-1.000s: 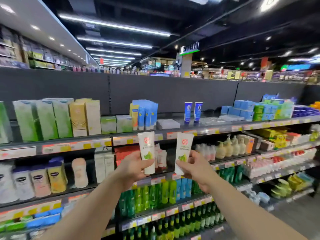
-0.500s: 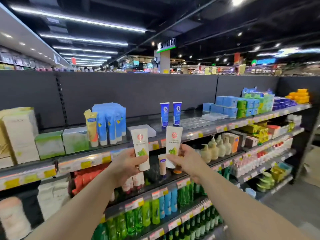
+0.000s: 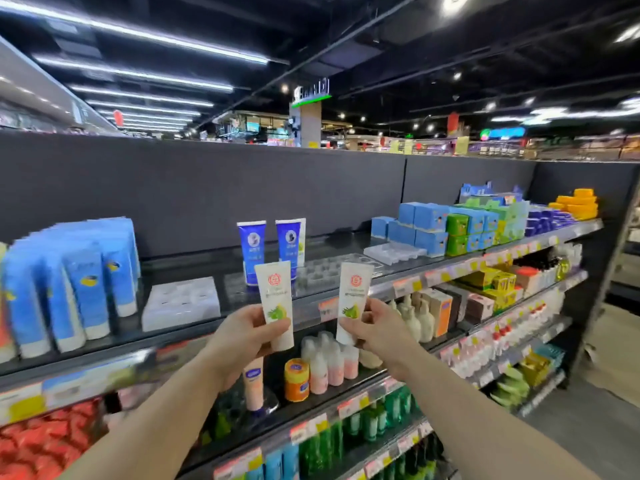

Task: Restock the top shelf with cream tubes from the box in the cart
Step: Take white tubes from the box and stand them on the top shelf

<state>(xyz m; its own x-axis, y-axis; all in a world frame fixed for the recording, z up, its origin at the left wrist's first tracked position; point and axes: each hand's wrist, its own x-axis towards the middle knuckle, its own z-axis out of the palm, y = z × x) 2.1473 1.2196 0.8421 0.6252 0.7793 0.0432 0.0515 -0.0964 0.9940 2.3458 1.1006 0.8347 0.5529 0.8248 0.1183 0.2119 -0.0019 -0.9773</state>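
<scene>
Tubes upright, one gripped in each hand: left hand (image 3: 242, 336) holds the left tube (image 3: 275, 303), right hand (image 3: 372, 329) the right tube (image 3: 353, 301), both just before the top shelf (image 3: 346, 289), clear tray (image 3: 332, 271) nearer right.

We are looking at a brightly lit store: ceiling light strips (image 3: 145, 32) are glaring white against a dark ceiling. Wide-angle distortion is bending the top shelf (image 3: 450, 268), and motion blur is smearing the left edge.
</scene>
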